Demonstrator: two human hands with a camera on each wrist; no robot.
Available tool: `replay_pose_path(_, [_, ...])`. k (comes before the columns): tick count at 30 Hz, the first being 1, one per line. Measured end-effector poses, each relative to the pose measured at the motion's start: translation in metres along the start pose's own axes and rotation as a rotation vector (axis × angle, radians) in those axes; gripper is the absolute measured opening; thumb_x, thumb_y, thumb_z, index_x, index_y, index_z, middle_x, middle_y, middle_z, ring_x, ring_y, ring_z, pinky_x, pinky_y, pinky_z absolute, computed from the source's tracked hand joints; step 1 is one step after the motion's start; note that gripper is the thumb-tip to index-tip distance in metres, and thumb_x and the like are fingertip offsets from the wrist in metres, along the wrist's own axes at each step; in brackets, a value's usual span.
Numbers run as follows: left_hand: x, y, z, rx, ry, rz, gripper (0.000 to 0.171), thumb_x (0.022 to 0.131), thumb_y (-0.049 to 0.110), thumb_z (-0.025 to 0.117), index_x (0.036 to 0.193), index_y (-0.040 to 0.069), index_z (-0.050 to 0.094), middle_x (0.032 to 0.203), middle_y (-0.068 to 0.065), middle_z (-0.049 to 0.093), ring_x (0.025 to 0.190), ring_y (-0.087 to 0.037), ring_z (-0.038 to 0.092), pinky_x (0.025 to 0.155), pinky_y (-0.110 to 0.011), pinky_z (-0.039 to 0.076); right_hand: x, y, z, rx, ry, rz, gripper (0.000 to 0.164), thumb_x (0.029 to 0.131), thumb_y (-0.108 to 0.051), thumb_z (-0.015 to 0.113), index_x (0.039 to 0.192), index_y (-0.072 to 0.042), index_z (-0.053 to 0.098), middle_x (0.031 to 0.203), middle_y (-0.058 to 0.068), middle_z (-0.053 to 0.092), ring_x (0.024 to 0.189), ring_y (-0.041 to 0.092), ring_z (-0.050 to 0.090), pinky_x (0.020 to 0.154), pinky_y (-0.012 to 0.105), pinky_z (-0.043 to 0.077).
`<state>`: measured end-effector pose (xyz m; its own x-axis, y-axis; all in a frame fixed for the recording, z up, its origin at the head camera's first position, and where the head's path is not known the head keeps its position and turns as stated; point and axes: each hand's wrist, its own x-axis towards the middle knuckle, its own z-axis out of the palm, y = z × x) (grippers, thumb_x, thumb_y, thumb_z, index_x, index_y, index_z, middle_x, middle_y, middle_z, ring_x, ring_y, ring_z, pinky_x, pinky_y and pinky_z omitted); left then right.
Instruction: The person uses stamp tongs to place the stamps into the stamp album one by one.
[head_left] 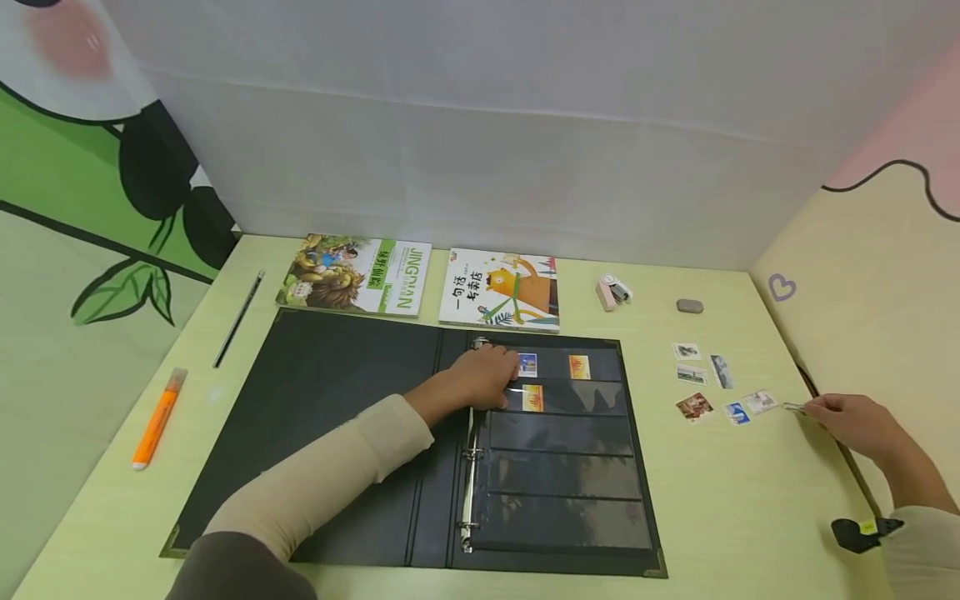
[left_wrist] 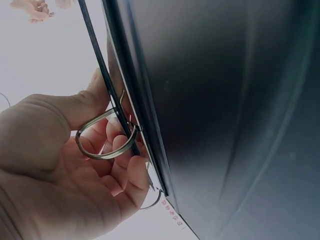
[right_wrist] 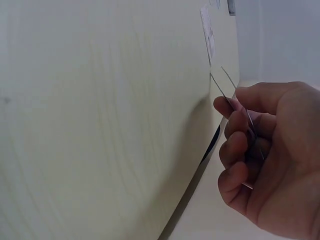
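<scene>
A black ring-binder stamp album (head_left: 352, 492) lies unfolded on the table. Its right side bears a black pocket page (head_left: 562, 433) with several stamps in the upper rows, among them an orange stamp (head_left: 579, 367). My left hand (head_left: 487, 375) holds the page's upper left, by the rings; close up, its curled fingers and thumb are beside a metal ring (left_wrist: 107, 135), and their exact contact is partly hidden. On the right, my right hand (head_left: 855, 423) pinches metal tweezers (right_wrist: 232, 95), whose two tips stand apart near a pale stamp (head_left: 761, 402).
Other loose stamps, including a blue stamp (head_left: 737, 413) and a brown stamp (head_left: 694, 407), lie right of the album. Behind are two books (head_left: 360, 275), a stapler (head_left: 613, 292) and a grey eraser (head_left: 690, 306). A pencil (head_left: 238, 321) and orange highlighter (head_left: 159, 421) lie left.
</scene>
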<state>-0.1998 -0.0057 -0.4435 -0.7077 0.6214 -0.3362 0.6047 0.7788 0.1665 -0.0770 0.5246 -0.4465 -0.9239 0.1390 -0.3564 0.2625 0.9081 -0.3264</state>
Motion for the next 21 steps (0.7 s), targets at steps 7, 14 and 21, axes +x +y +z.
replay_pose_path(7, [-0.001, 0.002, 0.001, -0.005, -0.010, -0.005, 0.033, 0.082, 0.035, 0.075, 0.100, 0.020, 0.051, 0.104, 0.000, 0.056, 0.094, -0.018, 0.051, 0.078, -0.035, 0.045, 0.006, -0.007, 0.011, 0.078, -0.015, -0.007, 0.054, 0.101, -0.043, 0.040, 0.115, 0.006, 0.060, 0.089, 0.005, 0.056, 0.073, 0.008, 0.044, 0.061, 0.026, 0.038])
replay_pose_path(14, [-0.001, 0.002, 0.003, 0.002, 0.001, -0.001, 0.033, 0.082, 0.035, 0.075, 0.100, 0.020, 0.051, 0.104, 0.000, 0.056, 0.094, -0.018, 0.051, 0.079, -0.035, 0.045, 0.005, -0.019, 0.016, 0.172, -0.005, -0.026, 0.051, 0.101, -0.041, 0.042, 0.113, 0.005, 0.059, 0.085, 0.001, 0.054, 0.072, 0.007, 0.045, 0.060, 0.025, 0.038])
replay_pose_path(21, [-0.002, 0.002, 0.001, 0.004, 0.008, -0.005, 0.034, 0.082, 0.035, 0.075, 0.101, 0.020, 0.051, 0.105, 0.000, 0.056, 0.094, -0.018, 0.051, 0.079, -0.035, 0.045, 0.007, -0.038, -0.004, 0.295, 0.077, -0.113, 0.049, 0.102, -0.040, 0.040, 0.117, 0.004, 0.054, 0.070, -0.004, 0.045, 0.061, 0.012, 0.043, 0.054, 0.032, 0.036])
